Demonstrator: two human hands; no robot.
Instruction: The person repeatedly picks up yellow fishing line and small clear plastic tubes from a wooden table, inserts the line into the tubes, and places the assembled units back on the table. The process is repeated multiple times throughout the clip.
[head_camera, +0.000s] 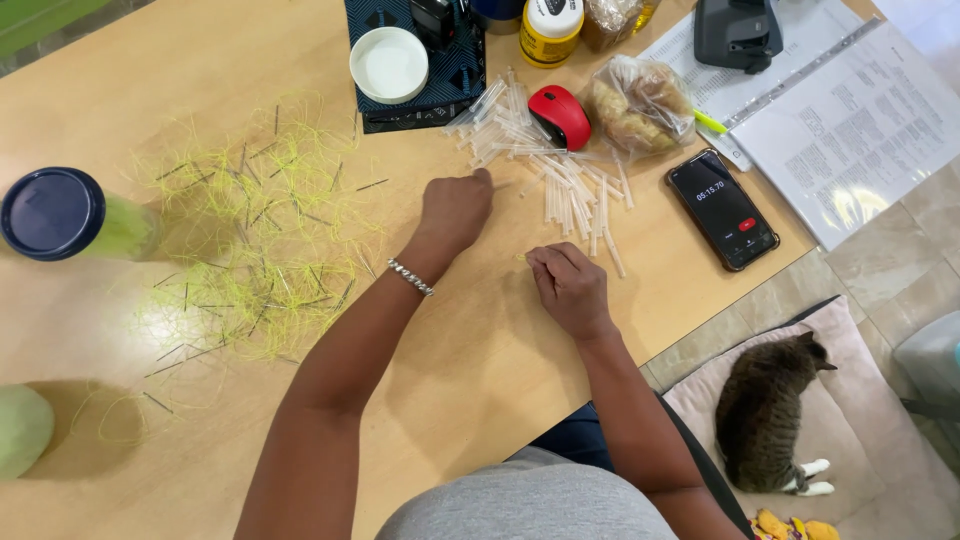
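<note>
The surface (480, 400) carries all items. With the hands at centre, the heap of tubes (540, 160) lies at 1 o'clock, with the computer mouse (560, 115) on its far edge. The phone (722, 208) lies at 3 o'clock. The tangle of threads (255, 230) spreads at 9 o'clock, with the lidded cup (55, 212) beyond it. The bowl (388, 63) sits at 11 o'clock on a mat (465, 75).
</note>
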